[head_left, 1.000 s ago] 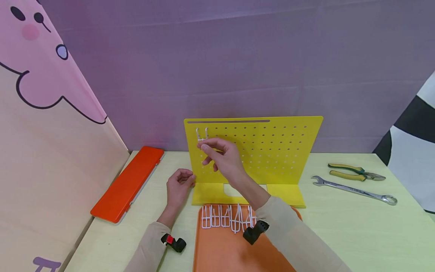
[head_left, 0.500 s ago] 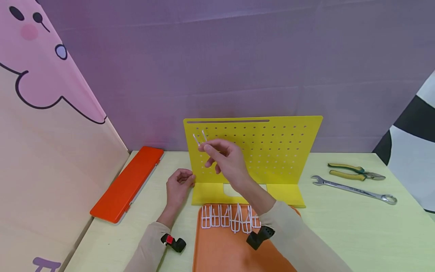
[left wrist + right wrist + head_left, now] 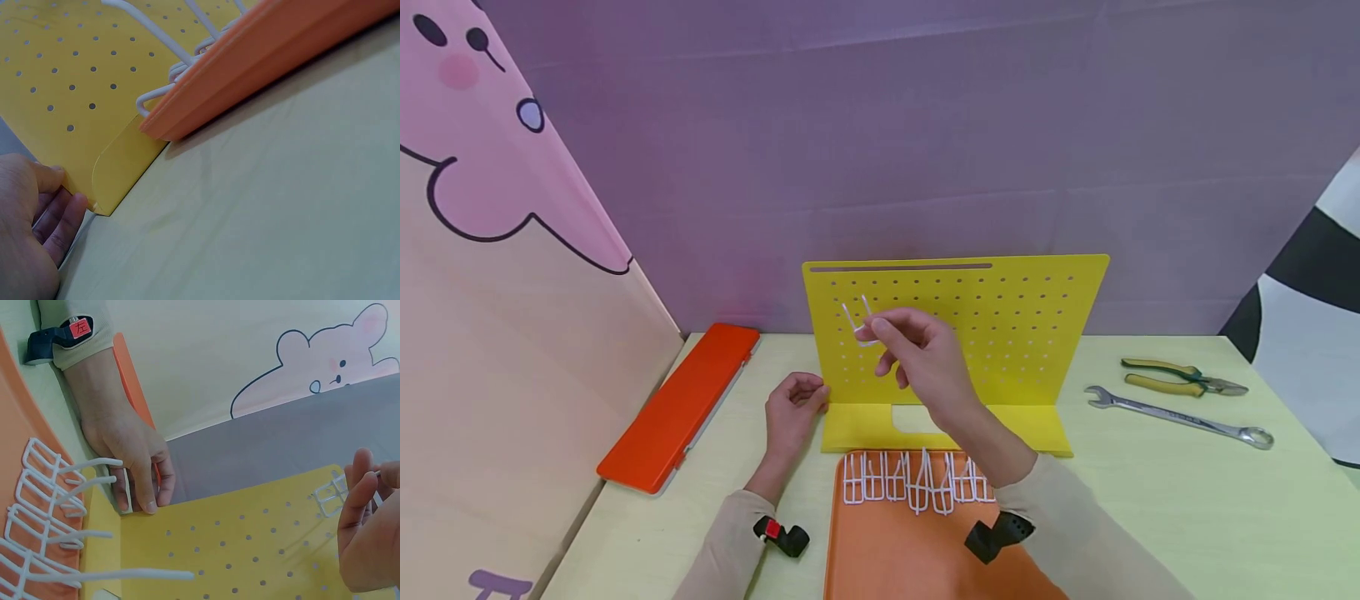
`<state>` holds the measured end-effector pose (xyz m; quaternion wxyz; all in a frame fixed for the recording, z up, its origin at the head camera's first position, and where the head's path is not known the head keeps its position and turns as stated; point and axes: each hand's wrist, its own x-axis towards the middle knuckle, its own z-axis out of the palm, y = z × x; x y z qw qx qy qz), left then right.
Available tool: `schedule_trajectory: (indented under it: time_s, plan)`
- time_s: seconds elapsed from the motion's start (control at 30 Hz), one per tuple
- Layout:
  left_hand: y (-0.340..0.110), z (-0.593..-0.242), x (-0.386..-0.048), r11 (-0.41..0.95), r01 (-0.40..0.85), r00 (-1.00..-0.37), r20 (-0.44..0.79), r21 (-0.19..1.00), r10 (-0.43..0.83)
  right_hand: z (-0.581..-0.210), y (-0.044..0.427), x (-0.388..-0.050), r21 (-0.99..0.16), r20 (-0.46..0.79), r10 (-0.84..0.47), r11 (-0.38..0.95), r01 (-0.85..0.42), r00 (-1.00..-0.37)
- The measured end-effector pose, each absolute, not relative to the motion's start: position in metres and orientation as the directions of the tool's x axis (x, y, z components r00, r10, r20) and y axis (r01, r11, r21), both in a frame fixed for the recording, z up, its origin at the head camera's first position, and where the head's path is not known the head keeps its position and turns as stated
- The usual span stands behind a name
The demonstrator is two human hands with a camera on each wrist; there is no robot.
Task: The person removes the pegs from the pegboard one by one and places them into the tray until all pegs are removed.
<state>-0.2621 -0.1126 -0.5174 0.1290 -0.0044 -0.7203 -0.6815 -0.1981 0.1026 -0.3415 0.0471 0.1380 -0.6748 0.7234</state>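
Observation:
My right hand (image 3: 928, 358) pinches a white wire pegboard hook (image 3: 850, 317) between thumb and fingertips. The hook is in front of the upper left of the yellow pegboard (image 3: 1000, 333), its two prongs pointing up and apart from the holes. In the right wrist view the wire frame of the hook (image 3: 331, 495) sticks out beyond the fingertips. At the pegboard's lower left edge, my left hand (image 3: 793, 412) grips the panel; the left wrist view has the thumb on the front face and other fingers by the edge. The pegboard stands upright on its folded foot.
Several more white wire hooks (image 3: 917, 492) lie in a row along the far end of an orange tray (image 3: 880, 554), in front of the pegboard. To the left is a red-orange case (image 3: 681, 408). Pliers (image 3: 1183, 379) and a combination wrench (image 3: 1180, 419) lie on the right.
The hook has come away from the pegboard's top left holes. My right hand has drawn it right, slightly down and toward me, tilting it. The left hand stays at the edge.

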Motion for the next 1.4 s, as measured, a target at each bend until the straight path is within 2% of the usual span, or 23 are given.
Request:
schedule_trajectory:
  time_s: [0.43,1.03,1.4]
  plan:
    - [-0.113,-0.517,-0.262,0.090,0.172,-0.968,0.185,0.981,-0.172,-0.340,0.129,-0.191,-0.980,0.185,-0.094,0.056,-0.191,-0.978]
    - [-0.113,-0.517,-0.262,0.075,0.171,-0.966,0.182,0.982,-0.184,-0.354,0.176,-0.176,-0.985,0.134,-0.055,0.105,-0.139,-0.989]
    - [-0.113,-0.518,-0.262,0.081,0.181,-0.963,0.194,0.980,-0.185,-0.367,0.194,-0.162,-0.979,0.130,0.025,0.164,-0.124,-0.991]
